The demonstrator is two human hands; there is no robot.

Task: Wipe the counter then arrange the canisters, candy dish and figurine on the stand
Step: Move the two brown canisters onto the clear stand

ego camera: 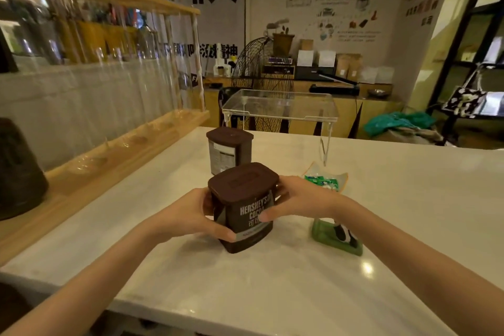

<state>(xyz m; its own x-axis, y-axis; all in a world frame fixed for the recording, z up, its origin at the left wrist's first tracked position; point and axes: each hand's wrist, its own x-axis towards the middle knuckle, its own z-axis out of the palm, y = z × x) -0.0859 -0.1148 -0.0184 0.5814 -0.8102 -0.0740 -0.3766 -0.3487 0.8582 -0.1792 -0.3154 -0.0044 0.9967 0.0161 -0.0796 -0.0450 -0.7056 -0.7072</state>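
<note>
two hands clamp the near cocoa canister [244, 206] for me, left hand [191, 217] and right hand [296, 196] on opposite sides, low over the white counter [272, 289]. second canister [229, 150] stands behind, beside the clear stand [281, 105]. candy dish [326, 179] and figurine [336, 237] sit right.
</note>
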